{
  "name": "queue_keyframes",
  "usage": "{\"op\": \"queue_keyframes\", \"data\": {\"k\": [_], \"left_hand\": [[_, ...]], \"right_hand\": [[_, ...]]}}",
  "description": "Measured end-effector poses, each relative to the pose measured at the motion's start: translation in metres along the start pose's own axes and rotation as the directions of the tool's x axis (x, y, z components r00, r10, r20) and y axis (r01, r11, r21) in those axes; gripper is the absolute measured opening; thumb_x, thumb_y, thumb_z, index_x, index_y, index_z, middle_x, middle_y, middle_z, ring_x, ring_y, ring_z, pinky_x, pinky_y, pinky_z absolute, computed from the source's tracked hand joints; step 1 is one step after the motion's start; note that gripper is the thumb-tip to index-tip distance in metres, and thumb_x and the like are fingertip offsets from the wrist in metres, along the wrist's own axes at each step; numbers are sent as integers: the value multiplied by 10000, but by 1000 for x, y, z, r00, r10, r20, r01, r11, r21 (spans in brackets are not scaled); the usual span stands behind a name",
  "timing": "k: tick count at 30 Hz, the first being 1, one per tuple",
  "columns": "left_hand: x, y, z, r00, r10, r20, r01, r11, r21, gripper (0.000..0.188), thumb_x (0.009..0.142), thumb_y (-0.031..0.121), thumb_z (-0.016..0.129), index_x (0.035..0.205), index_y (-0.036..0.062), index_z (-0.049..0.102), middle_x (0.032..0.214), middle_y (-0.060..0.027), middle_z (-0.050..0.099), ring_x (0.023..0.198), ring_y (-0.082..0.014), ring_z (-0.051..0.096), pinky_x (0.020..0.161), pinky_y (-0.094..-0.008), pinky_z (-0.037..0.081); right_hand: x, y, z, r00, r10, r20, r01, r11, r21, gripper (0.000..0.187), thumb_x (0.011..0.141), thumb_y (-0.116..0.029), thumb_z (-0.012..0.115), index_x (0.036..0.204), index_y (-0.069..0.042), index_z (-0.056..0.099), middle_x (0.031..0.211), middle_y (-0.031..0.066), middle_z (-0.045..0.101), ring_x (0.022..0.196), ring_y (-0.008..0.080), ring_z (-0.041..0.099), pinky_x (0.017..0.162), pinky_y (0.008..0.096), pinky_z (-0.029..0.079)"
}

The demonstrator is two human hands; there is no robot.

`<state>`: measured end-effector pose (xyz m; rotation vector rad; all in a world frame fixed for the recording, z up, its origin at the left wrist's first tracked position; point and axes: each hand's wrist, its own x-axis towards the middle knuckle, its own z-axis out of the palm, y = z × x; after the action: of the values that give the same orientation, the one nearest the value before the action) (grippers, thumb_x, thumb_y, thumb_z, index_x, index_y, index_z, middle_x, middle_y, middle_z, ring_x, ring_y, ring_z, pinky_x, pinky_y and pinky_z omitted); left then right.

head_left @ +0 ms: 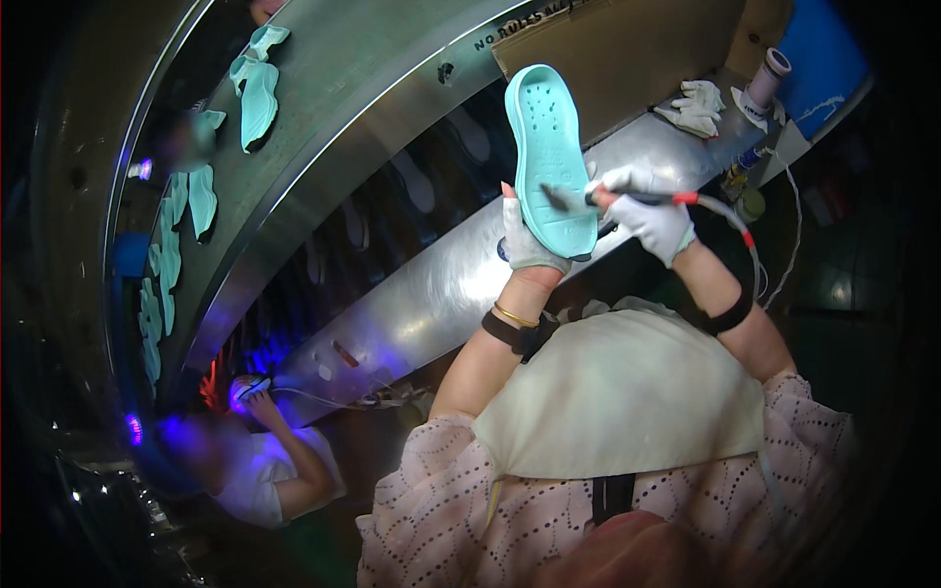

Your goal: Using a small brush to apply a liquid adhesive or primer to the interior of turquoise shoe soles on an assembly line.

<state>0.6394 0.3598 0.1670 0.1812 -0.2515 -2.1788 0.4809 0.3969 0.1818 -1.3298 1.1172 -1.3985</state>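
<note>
A turquoise shoe sole [547, 142], its toe end pointing up and away, rests in my left hand [526, 238]. That hand wears a fingerless white glove and grips the sole from beneath at the heel end, so some of its fingers are hidden. Small holes dot the toe area. My right hand [652, 214], also in a white glove with bare fingertips, is closed round a brush [564, 199]. The bristles are at the sole's inner face near the heel half, slightly blurred. From the brush handle a grey hose [730, 214] with red bands curves down past my right wrist.
A shiny metal bench [431, 265] runs diagonally in front of me. Beyond it, a curved green conveyor [323, 69] carries several turquoise shoe pieces [259, 103]. White gloves [698, 106] lie near a cardboard sheet [627, 54]. At lower left another person's hand [261, 407] holds a similar tool.
</note>
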Motion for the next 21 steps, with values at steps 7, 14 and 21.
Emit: {"op": "queue_keyframes", "data": {"k": [7,14,21], "left_hand": [[3,-1,-21,998,39,-46,-35,996,84,757,810,653,347,1313,88,364,1285,-147,433,1143,-328,449,984,-464,342],[-4,6,-27,999,44,1,-44,999,0,733,826,623,355,1322,82,352,1300,-143,421,1183,-322,422,1004,-455,330],[-6,5,-56,986,53,-159,-61,997,-45,641,881,549,306,1290,63,396,1249,-150,474,1118,-304,478,976,-422,368]], "right_hand": [[-19,1,16,979,199,-43,-187,962,199,82,780,-66,660,839,-21,624,762,20,619,710,62,559,658,214,456],[-26,15,31,998,40,57,-39,999,-21,47,775,-30,655,799,-26,616,786,22,627,734,68,563,686,217,452],[-13,38,24,990,144,-12,-144,989,-34,38,784,-22,634,819,-24,620,826,35,631,789,87,564,730,247,454]]}}
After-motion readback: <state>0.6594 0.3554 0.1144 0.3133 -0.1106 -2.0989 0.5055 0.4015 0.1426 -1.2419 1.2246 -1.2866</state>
